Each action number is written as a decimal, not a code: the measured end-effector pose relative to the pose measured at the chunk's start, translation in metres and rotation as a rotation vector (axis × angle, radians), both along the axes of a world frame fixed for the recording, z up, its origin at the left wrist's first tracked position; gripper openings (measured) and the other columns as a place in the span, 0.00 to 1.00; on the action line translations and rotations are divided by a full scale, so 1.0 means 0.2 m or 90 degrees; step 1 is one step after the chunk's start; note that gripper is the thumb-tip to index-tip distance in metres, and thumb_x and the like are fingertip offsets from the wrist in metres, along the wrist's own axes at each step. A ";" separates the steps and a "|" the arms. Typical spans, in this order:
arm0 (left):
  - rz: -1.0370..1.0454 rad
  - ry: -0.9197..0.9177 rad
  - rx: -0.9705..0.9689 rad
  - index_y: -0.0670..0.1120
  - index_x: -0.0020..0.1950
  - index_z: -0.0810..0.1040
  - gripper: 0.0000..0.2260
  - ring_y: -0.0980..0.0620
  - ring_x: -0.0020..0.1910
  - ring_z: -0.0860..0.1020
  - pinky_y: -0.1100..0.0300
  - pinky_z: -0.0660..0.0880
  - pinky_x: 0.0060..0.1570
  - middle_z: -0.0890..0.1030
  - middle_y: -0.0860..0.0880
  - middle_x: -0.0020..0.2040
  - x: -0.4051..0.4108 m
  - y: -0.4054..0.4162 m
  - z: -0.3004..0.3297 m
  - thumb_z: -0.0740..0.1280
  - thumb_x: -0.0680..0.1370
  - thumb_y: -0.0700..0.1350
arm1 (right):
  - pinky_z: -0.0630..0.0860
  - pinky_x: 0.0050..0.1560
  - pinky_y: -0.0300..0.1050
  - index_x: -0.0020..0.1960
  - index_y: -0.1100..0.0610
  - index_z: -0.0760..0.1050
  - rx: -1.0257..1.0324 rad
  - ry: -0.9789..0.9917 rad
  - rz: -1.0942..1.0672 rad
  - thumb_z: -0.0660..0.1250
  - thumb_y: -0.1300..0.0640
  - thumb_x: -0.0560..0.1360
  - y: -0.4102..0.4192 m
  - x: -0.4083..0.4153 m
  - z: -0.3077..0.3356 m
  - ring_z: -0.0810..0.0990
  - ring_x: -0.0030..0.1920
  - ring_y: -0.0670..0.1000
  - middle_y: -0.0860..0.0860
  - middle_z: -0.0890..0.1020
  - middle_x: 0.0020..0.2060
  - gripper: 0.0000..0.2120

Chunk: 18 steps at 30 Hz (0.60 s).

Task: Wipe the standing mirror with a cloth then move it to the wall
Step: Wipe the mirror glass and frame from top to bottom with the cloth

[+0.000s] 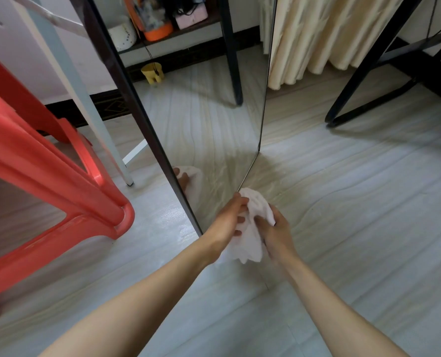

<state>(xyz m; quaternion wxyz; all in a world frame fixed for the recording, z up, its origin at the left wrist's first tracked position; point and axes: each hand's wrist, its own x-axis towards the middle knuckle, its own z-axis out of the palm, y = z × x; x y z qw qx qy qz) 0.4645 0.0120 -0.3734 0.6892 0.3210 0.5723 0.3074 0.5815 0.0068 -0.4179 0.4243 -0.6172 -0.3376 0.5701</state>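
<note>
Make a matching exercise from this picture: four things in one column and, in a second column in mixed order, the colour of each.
Things:
1. cloth
2. stool
3. curtain
4. small pot reflected in the mirror

Colours:
A. yellow
B. cream
C. white
D. red

Pairs: 1-C, 2-D, 3-B, 4-A

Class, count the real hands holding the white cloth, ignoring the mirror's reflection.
2: the left hand grips the crumpled white cloth on its left side, the right hand on its right.
</note>
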 end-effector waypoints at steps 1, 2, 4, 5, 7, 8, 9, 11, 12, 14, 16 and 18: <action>-0.022 0.081 0.052 0.49 0.59 0.74 0.14 0.53 0.50 0.75 0.58 0.70 0.52 0.77 0.50 0.57 0.00 0.02 0.00 0.52 0.82 0.52 | 0.80 0.41 0.39 0.55 0.57 0.78 0.008 -0.031 -0.039 0.61 0.68 0.75 0.04 0.01 0.01 0.82 0.48 0.53 0.56 0.83 0.48 0.13; -0.053 0.176 0.115 0.48 0.61 0.73 0.13 0.52 0.54 0.74 0.58 0.70 0.53 0.76 0.50 0.60 0.00 0.04 -0.01 0.54 0.82 0.50 | 0.79 0.43 0.39 0.57 0.59 0.78 0.019 -0.048 -0.082 0.61 0.68 0.75 0.09 0.02 0.02 0.81 0.49 0.53 0.57 0.82 0.49 0.14; -0.198 0.434 0.286 0.47 0.64 0.72 0.14 0.48 0.60 0.71 0.56 0.70 0.57 0.73 0.49 0.64 0.00 0.07 -0.03 0.57 0.80 0.48 | 0.77 0.52 0.45 0.59 0.61 0.77 0.060 -0.082 -0.155 0.61 0.67 0.75 0.20 0.04 0.08 0.80 0.53 0.55 0.59 0.81 0.53 0.14; -0.278 0.590 0.403 0.46 0.62 0.74 0.14 0.46 0.60 0.71 0.54 0.70 0.56 0.74 0.48 0.62 -0.01 0.10 -0.05 0.61 0.78 0.47 | 0.76 0.54 0.48 0.60 0.61 0.77 0.093 -0.120 -0.174 0.61 0.67 0.75 0.27 0.05 0.13 0.80 0.52 0.56 0.61 0.81 0.53 0.15; -0.397 0.857 0.610 0.43 0.46 0.81 0.13 0.43 0.52 0.73 0.51 0.69 0.47 0.80 0.44 0.52 -0.03 0.16 -0.09 0.74 0.64 0.45 | 0.77 0.50 0.49 0.61 0.61 0.76 0.189 -0.221 -0.166 0.60 0.66 0.76 0.41 0.04 0.23 0.80 0.48 0.58 0.67 0.80 0.50 0.15; -0.458 0.941 0.648 0.42 0.39 0.82 0.12 0.42 0.50 0.74 0.50 0.67 0.46 0.81 0.42 0.47 -0.03 0.19 -0.09 0.76 0.59 0.44 | 0.76 0.44 0.46 0.62 0.60 0.75 0.246 -0.269 -0.149 0.59 0.65 0.76 0.49 0.02 0.29 0.79 0.44 0.57 0.67 0.79 0.46 0.16; -0.497 1.014 0.640 0.42 0.38 0.83 0.11 0.41 0.52 0.74 0.49 0.66 0.48 0.82 0.42 0.48 -0.03 0.21 -0.06 0.75 0.59 0.44 | 0.72 0.38 0.41 0.61 0.59 0.76 0.301 -0.298 -0.132 0.58 0.62 0.75 0.56 0.01 0.35 0.77 0.40 0.52 0.66 0.77 0.42 0.17; -0.559 1.145 0.608 0.42 0.53 0.82 0.13 0.40 0.64 0.70 0.45 0.63 0.61 0.77 0.39 0.60 -0.04 0.24 -0.05 0.66 0.72 0.45 | 0.67 0.39 0.32 0.63 0.59 0.74 0.379 -0.288 -0.111 0.58 0.58 0.74 0.68 -0.04 0.44 0.70 0.37 0.44 0.59 0.72 0.42 0.19; -0.588 1.189 0.607 0.40 0.62 0.76 0.15 0.38 0.69 0.63 0.45 0.58 0.66 0.71 0.37 0.66 -0.04 0.25 -0.09 0.59 0.78 0.43 | 0.68 0.41 0.27 0.65 0.58 0.72 0.397 -0.272 -0.100 0.60 0.60 0.75 0.73 -0.07 0.45 0.69 0.38 0.41 0.58 0.71 0.45 0.19; -0.659 1.229 0.587 0.36 0.68 0.67 0.18 0.36 0.72 0.55 0.44 0.50 0.70 0.62 0.35 0.71 -0.02 0.27 -0.13 0.52 0.81 0.40 | 0.68 0.45 0.22 0.70 0.56 0.66 0.419 -0.284 -0.047 0.60 0.63 0.77 0.77 -0.15 0.42 0.69 0.40 0.39 0.56 0.69 0.49 0.21; -0.685 1.246 0.563 0.35 0.69 0.66 0.18 0.35 0.72 0.55 0.44 0.48 0.70 0.63 0.34 0.71 0.00 0.27 -0.16 0.51 0.82 0.42 | 0.69 0.51 0.27 0.72 0.53 0.62 0.365 -0.310 0.009 0.59 0.61 0.78 0.78 -0.23 0.30 0.69 0.43 0.42 0.53 0.67 0.51 0.23; -0.696 1.257 0.530 0.36 0.70 0.65 0.19 0.35 0.73 0.53 0.43 0.46 0.71 0.61 0.35 0.72 0.00 0.26 -0.19 0.53 0.82 0.45 | 0.71 0.61 0.40 0.73 0.55 0.60 0.242 -0.272 0.006 0.58 0.62 0.78 0.80 -0.25 0.12 0.73 0.50 0.50 0.55 0.70 0.55 0.24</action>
